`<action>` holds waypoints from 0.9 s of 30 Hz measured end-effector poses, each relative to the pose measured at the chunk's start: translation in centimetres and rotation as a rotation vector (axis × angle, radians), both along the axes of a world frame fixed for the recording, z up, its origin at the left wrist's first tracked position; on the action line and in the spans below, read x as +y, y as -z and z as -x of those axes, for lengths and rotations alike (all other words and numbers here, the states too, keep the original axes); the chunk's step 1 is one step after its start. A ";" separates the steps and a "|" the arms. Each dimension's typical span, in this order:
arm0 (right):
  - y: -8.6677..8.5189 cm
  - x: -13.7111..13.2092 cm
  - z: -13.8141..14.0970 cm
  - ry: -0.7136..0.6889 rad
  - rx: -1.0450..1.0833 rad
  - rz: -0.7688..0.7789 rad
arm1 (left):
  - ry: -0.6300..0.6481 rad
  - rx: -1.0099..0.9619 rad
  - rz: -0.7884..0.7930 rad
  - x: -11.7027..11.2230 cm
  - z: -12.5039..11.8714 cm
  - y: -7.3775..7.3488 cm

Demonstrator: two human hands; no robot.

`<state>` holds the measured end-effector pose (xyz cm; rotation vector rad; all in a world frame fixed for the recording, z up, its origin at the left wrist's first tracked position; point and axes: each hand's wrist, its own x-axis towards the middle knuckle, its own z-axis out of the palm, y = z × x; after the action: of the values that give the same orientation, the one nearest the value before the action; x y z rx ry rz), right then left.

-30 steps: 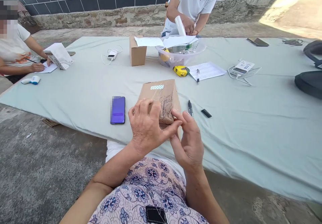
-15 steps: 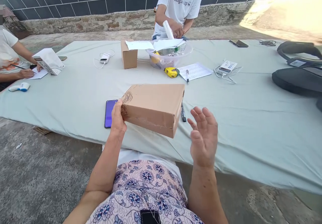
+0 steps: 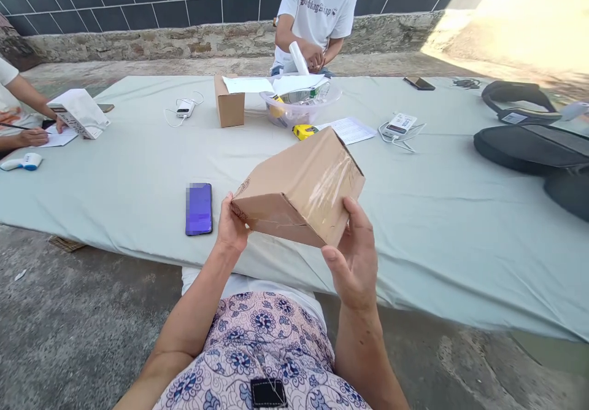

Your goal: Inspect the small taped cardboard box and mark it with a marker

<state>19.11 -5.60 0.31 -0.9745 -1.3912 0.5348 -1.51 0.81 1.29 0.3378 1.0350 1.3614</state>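
A brown cardboard box (image 3: 289,170) is held tilted above the table, with its right end, covered in shiny clear tape, turned partly toward me. Black scribbles mark its left corner. My left hand (image 3: 232,226) grips that left end, its fingers partly hidden behind the box. At the lower right, my right hand (image 3: 355,259) has its thumb by the near corner and its fingers against the taped end and underside. Left of the box, a phone (image 3: 199,209) with a purple screen lies on the cloth.
The table (image 3: 437,232) has a pale green cloth. Beyond the box are a plastic basin (image 3: 299,112), a smaller carton (image 3: 230,109), a yellow tape measure (image 3: 304,131) and wired white devices. Black padded gear (image 3: 529,146) lies right. Two people sit at the far and left sides.
The box has turned and tipped so its taped end shows. My right hand has moved left from open air onto that end. My left hand still holds the scribbled end.
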 end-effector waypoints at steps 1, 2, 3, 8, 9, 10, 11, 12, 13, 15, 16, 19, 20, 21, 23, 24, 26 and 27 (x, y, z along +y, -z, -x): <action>-0.2 0.0 0.2 0.027 0.007 -0.013 | 0.013 0.007 0.007 0.0 -0.1 0.2; -0.3 0.0 0.2 0.051 0.014 -0.022 | 0.031 0.019 0.009 0.0 -0.2 0.4; -0.5 0.1 0.1 0.071 0.022 -0.028 | 0.056 0.037 0.003 -0.1 -0.3 0.6; -1.1 0.6 -1.1 0.195 0.064 -0.095 | 0.284 0.284 -0.097 -0.3 -0.5 1.8; -1.1 0.7 -1.3 0.217 0.047 -0.082 | 0.309 0.375 -0.106 -0.3 -0.5 2.1; -1.1 0.9 -1.5 0.224 0.018 -0.055 | 0.305 0.476 -0.119 -0.3 -0.5 2.5; -1.0 1.0 -1.5 0.214 -0.019 -0.022 | 0.273 0.575 -0.147 -0.3 -0.6 2.8; -0.8 1.2 -1.4 0.192 -0.054 0.006 | 0.220 0.660 -0.196 -0.3 -0.6 3.1; -0.7 1.3 -1.3 0.164 -0.082 0.023 | 0.161 0.723 -0.267 -0.3 -0.6 3.2; -0.4 1.4 -0.7 0.122 -0.112 0.025 | 0.064 0.782 -0.451 -0.5 -0.4 3.1; -0.4 1.5 -0.4 0.116 -0.120 0.021 | 0.036 0.794 -0.552 -0.7 -0.3 2.7; -0.5 1.6 0.4 0.120 -0.131 0.015 | -0.005 0.877 -0.852 -1.7 -0.2 1.2; -0.6 1.7 0.6 0.120 -0.134 0.016 | -0.010 0.926 -0.938 -2.0 -0.3 0.6; -0.7 1.7 0.7 0.119 -0.139 0.018 | -0.018 0.985 -1.008 -2.4 -0.4 0.1; -0.8 1.6 1.0 0.123 -0.149 0.025 | -0.067 1.113 -1.090 -3.0 -1.0 -0.7; -0.8 1.6 1.1 0.125 -0.153 0.028 | -0.096 1.173 -1.104 -3.2 -1.3 -0.9; -0.7 1.6 1.4 0.122 -0.161 0.029 | -0.140 1.258 -1.093 -3.4 -2.1 -1.1; -0.6 1.6 1.5 0.119 -0.164 0.026 | -0.150 1.282 -1.078 -3.4 -2.4 -1.2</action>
<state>17.65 -4.02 0.92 -1.1349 -1.4638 0.3920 0.85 -2.56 2.46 2.1657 1.1896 1.7370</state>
